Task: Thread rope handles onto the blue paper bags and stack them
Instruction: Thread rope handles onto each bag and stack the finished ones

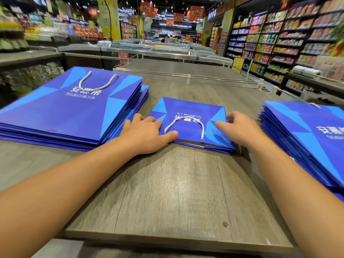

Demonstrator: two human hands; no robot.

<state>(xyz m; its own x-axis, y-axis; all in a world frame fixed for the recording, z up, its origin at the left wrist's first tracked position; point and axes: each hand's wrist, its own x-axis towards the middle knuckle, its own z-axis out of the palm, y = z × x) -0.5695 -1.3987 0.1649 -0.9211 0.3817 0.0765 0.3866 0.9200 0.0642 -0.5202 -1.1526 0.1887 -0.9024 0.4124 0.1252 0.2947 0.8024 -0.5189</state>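
A blue paper bag (191, 121) is laid flat on the desk (167, 192), its top edge and rope handle (184, 125) turned toward the person. It is pressed by the left hand (147, 135), fingers loose. Its right side is touched by the right hand (240, 130), whose curled fingertips are partly hidden. Bag piles are seen at left (70, 108) and right (307, 138), the right one cut off.

On the counter (167, 192), one bag (191, 118) lies flat mid-counter, between a bag stack (65, 108) toward the left edge and another stack (307, 136) at the right edge.
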